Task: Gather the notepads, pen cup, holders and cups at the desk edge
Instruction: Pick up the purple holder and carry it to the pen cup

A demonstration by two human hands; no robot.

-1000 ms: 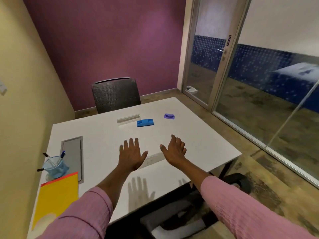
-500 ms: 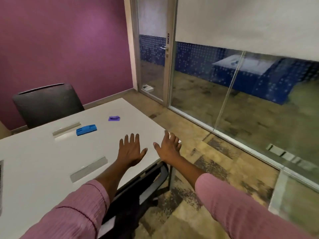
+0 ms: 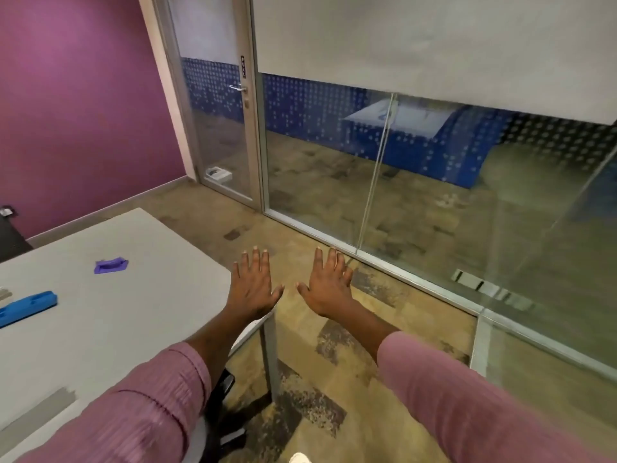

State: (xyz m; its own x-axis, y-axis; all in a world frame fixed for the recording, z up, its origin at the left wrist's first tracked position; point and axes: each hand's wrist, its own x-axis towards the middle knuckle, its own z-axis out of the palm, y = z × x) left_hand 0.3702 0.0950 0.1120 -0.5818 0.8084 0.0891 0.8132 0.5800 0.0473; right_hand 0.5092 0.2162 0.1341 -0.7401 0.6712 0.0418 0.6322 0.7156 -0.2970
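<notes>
The view had swung right: pen cup and notepad gone from sight, only the blue holder (image 3: 28, 307) and purple holder (image 3: 111, 265) left on the worktop (image 3: 133, 315). Left hand (image 3: 252, 289) and right hand (image 3: 329, 289) hovered spread wide, empty; gathering looked unstarted.

A glass door (image 3: 222, 128) with a metal handle (image 3: 238, 88) stands ahead and left of the grip. Glass wall panels (image 3: 434, 195) run to its right. Patterned floor (image 3: 334, 362) lies beneath; a purple wall (image 3: 73, 105) stands far left.
</notes>
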